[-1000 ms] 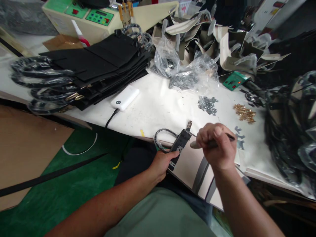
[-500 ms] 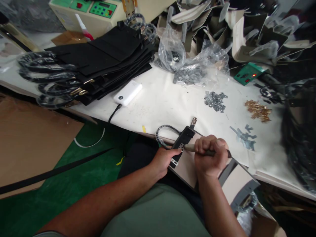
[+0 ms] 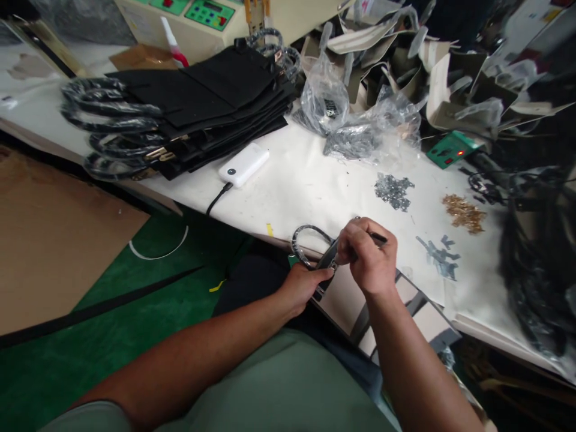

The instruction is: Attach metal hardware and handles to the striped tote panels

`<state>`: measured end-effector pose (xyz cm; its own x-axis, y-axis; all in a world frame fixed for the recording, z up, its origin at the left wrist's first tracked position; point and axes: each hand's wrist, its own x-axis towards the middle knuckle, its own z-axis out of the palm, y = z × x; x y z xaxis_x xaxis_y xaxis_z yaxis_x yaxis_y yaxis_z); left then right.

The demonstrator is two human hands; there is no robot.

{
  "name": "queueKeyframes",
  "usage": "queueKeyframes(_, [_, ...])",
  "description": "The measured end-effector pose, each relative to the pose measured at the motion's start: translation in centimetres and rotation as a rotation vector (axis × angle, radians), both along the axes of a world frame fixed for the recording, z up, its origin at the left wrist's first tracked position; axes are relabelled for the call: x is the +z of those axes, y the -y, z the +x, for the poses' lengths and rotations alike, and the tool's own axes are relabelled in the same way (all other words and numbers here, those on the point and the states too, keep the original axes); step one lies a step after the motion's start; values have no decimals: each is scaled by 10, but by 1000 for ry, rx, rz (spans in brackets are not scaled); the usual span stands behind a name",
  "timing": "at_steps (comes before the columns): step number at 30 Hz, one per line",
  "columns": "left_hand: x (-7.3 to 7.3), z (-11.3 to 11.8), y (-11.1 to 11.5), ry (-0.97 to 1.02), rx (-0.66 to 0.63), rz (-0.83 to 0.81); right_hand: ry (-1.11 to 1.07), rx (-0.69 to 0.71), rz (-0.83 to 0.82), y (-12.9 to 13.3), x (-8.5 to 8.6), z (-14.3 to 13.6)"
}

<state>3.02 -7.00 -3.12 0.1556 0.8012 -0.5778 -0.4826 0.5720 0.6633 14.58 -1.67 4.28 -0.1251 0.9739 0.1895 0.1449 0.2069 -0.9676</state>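
Observation:
A flat bag piece (image 3: 342, 300), beige with dark strips, lies across my lap against the table edge. A plastic-wrapped handle loop (image 3: 294, 241) sticks out from its far end. My left hand (image 3: 302, 288) grips that end, its thumb pressed on the dark strip beside a small metal fitting. My right hand (image 3: 369, 252) is closed around a slim hand tool (image 3: 378, 239) over the same strip, close to my left thumb. The dark end of the tool shows above my fist; its working tip is hidden by my fingers, so its kind is unclear.
Black bag pieces (image 3: 202, 90) with wrapped handles are stacked at left, beside a white power bank (image 3: 245, 165). Small metal plates (image 3: 393, 191), gold-coloured prongs (image 3: 463, 213) and grey strips (image 3: 438, 257) lie in piles at right. Behind are plastic bags (image 3: 324, 99) and a green control box (image 3: 453, 149).
My right hand has moved up and left, tilting the tool more upright near my left thumb. My left hand keeps its hold. The camera view has shifted slightly.

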Motion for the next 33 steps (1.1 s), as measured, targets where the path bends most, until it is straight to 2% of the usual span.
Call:
queueKeyframes(4, [-2, 1, 0, 4, 54, 16, 100, 54, -65, -4, 7, -12])
queueKeyframes(7, [-4, 2, 0, 9, 40, 15, 149, 80, -43, 0, 4, -13])
queueKeyframes(11, [-3, 1, 1, 16, 52, -18, 67, 60, 7, 8, -13, -1])
queueKeyframes(13, [-1, 0, 1, 24, 42, -38, -28, 40, 42, 11, -14, 6])
queueKeyframes(15, [-1, -1, 0, 41, 6, -54, -170, 12, 95, 13, -3, 9])
queueKeyframes(18, [-1, -2, 0, 53, -42, -65, -391, -17, 241, 17, 27, 7])
queueKeyframes(20, [-2, -3, 0, 46, -54, -59, -434, -4, 322, 20, 39, 3])
queueKeyframes(22, [-1, -3, 0, 39, -32, -31, -354, -14, 332, 22, 34, -1])
queueKeyframes(25, [1, -4, -1, 37, -1, -1, -161, -102, 214, 22, 7, -1])
queueKeyframes(27, [1, -4, -1, 43, -24, -26, -164, -112, 186, 19, -6, 2])
queueKeyframes(31, [1, -4, -1, 65, -32, -48, -334, -85, 301, 17, -9, 4])
queueKeyframes(33, [1, -4, -1, 50, -13, -42, -297, -103, 260, 21, -11, 4])
